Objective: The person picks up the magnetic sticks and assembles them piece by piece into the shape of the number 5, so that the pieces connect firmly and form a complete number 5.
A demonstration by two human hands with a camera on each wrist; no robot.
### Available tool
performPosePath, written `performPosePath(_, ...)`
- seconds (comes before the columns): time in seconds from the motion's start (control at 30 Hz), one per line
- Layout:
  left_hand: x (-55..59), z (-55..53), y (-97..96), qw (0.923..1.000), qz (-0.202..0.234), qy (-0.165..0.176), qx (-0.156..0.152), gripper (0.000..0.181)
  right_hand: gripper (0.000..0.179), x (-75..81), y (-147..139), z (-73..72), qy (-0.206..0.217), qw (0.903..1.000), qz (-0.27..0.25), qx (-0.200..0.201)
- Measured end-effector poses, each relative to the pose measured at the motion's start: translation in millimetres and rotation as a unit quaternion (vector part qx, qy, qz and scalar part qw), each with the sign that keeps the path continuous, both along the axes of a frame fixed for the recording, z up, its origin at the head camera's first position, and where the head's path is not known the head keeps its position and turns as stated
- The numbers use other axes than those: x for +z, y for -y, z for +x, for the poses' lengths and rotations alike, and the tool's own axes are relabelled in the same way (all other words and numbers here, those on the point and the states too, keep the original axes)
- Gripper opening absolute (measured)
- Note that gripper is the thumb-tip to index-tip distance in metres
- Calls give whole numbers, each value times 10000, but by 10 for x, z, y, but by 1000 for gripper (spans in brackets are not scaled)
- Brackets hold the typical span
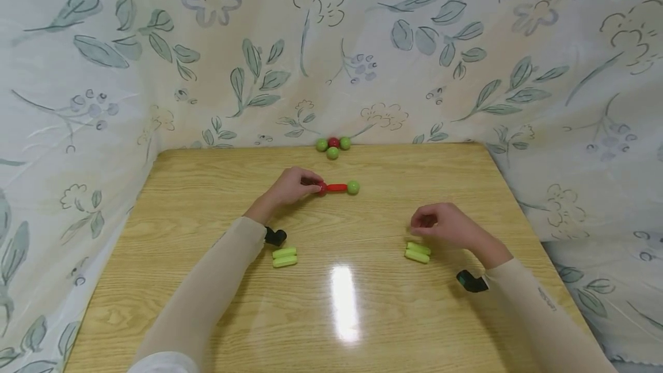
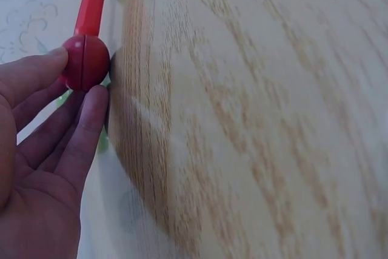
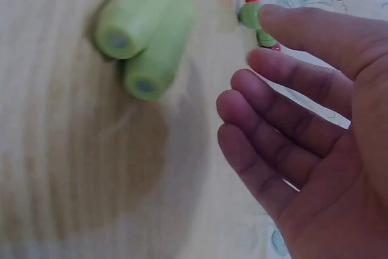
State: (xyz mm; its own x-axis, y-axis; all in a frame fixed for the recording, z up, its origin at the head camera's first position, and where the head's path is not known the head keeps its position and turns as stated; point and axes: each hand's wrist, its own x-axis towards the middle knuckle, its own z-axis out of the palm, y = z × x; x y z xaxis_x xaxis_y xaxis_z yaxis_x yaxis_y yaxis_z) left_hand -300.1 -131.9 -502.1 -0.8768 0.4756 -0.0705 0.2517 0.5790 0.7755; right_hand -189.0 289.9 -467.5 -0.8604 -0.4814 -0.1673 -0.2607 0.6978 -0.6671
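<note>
My left hand (image 1: 294, 186) pinches a red ball (image 2: 86, 62) between thumb and fingertips. From that ball a red rod (image 1: 337, 187) runs to the right, ending at a green ball (image 1: 353, 187), all in one line low over the table. To the right, my right hand (image 1: 446, 224) hovers with loosely bent fingers and nothing between them. Just below it lie two light green rods (image 1: 417, 252) side by side; in the right wrist view their ends show round grey spots. Another pair of light green rods (image 1: 285, 257) lies near the left forearm.
Several balls stand together at the back edge of the wooden table (image 1: 362, 304): green balls (image 1: 332, 153) around a red ball (image 1: 334, 143). A flowered cloth (image 1: 331, 73) hangs behind and at both sides. Black wrist devices (image 1: 472, 281) sit under both sleeves.
</note>
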Motion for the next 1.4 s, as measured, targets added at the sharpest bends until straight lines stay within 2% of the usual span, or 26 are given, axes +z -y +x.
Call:
performPosePath(0.23,-3,-3,10,10000,20,-16,-42,27,9,-163,-63,64,335,9993,103,153)
performPosePath(0.53,-9,-2,20,10000,78,-23,-26,27,7,-187,-54,92,314,9990,92,305)
performPosePath(0.77,-31,-12,19,10000,68,-55,-12,27,6,-216,-39,112,253,9996,110,109)
performPosePath(0.93,-34,-7,18,10000,68,-47,-6,28,4,-254,-39,117,55,9999,124,-46)
performPosePath(1.1,-39,-3,16,10000,37,-48,-10,28,22,-241,-81,118,-68,9999,-17,97)
performPosePath(1.27,-32,-5,13,10000,32,-39,-43,29,47,-141,-146,136,359,9970,-241,642)
performPosePath(1.4,-28,-3,15,10000,37,-31,-41,29,49,-96,-162,150,607,9940,-211,886)
